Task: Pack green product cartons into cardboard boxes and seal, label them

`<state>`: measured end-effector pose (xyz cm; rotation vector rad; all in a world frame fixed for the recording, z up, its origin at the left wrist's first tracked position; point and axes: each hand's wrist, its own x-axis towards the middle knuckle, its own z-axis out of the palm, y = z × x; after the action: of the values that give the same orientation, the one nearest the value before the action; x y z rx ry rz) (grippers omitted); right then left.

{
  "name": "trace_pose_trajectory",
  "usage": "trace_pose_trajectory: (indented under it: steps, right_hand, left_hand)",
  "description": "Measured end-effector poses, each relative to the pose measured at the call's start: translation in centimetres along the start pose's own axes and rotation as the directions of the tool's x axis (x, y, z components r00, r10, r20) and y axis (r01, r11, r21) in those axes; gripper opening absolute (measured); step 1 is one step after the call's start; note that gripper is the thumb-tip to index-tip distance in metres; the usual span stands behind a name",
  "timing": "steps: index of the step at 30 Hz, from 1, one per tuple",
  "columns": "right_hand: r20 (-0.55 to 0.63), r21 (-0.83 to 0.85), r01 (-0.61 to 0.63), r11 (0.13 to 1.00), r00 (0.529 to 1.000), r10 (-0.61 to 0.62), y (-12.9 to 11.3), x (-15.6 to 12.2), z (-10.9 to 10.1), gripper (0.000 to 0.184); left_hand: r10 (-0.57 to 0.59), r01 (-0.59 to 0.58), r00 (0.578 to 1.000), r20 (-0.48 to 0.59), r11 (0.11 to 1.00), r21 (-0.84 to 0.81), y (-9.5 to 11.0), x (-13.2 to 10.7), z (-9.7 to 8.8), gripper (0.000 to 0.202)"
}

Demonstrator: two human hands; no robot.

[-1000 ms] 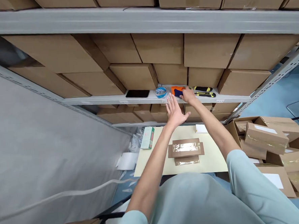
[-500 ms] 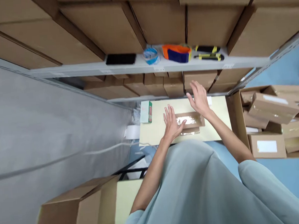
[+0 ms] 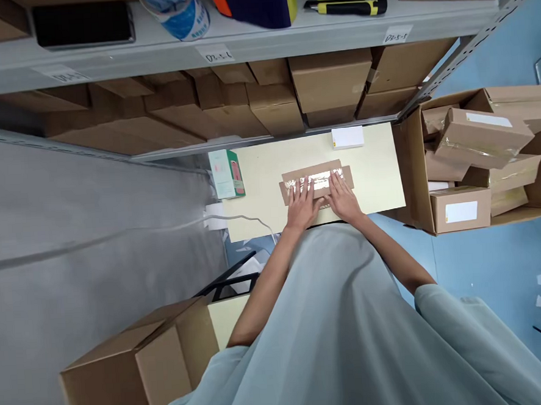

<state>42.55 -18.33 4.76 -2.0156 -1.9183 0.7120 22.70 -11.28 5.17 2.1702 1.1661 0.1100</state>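
Observation:
A small brown cardboard box [image 3: 320, 168] with shiny clear tape along its top lies on the pale yellow table [image 3: 379, 177]. Flat on its left part rests my left hand [image 3: 302, 208], fingers stretched out over the tape. My right hand [image 3: 342, 199] presses on the right part of the same box, its fingers also straight. Both thumbs point inward near the box's front edge. Behind the box on the table is a stack of white labels [image 3: 348, 137]. A green and white box [image 3: 227, 174] stands at the table's left end.
Right of the table, a big open carton [image 3: 410, 175] holds several taped boxes. The shelf [image 3: 260, 41] above carries a phone [image 3: 83, 24], a blue tape roll [image 3: 181, 15], an orange and navy tape dispenser [image 3: 258, 4] and utility knives [image 3: 350, 4]. Another carton [image 3: 165, 361] stands lower left.
My right hand has come down from above the table onto the box, and my left hand now lies flatter on it. The camera view has shifted, bringing the shelf closer.

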Motion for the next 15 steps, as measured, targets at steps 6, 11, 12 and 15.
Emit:
trace_pose_trajectory:
  steps: [6,11,12,15]
  right_hand:
    - [-0.110,0.080,-0.178,0.981,0.976,0.186,-1.2,1.1,1.8,0.095]
    - [-0.136,0.138,-0.335,0.932,0.926,0.352,-1.2,4.2,1.7,0.117]
    - [-0.135,0.176,-0.358,0.917,0.914,0.382,-0.9,4.8,1.5,0.121]
    - [-0.106,0.352,-0.403,0.845,0.880,0.464,1.0,5.7,0.9,0.127]
  left_hand:
    - [-0.158,0.129,0.978,-0.136,0.972,-0.197,-2.4,-0.1,0.6,0.099]
    - [-0.441,0.338,0.855,-0.273,0.873,-0.352,0.1,2.1,2.3,0.118]
    - [-0.484,0.365,0.822,-0.299,0.853,-0.374,0.6,2.6,2.4,0.126]
    - [-0.590,0.414,0.733,-0.338,0.781,-0.467,0.8,3.5,2.6,0.135]
